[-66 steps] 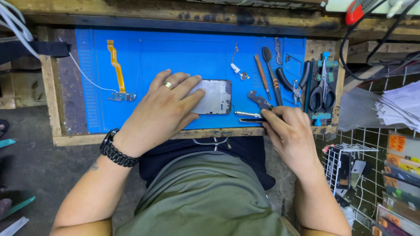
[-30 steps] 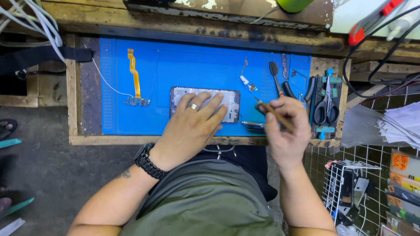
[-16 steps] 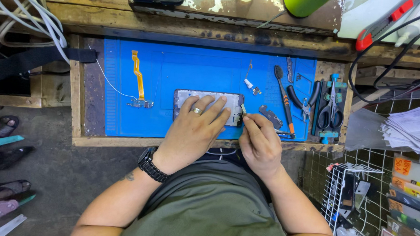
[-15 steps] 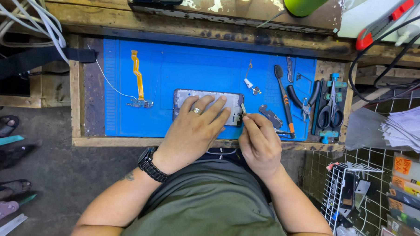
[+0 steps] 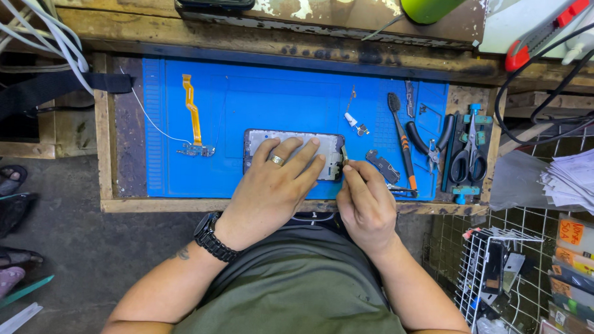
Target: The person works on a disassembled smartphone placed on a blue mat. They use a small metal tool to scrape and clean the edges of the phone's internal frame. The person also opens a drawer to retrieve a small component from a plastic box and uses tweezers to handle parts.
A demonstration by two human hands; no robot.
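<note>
the left hand (image 5: 270,186) lies flat, fingers spread, on the phone (image 5: 294,154) on the blue mat (image 5: 273,100). the right hand (image 5: 365,202) pinches tweezers (image 5: 344,153) at the phone's right edge (pliers (image 5: 429,142) lie nearby).

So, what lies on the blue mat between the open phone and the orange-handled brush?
In the head view, a small grey metal part lies on the blue mat between the phone and the brush. The right hand also reaches in there.
</note>
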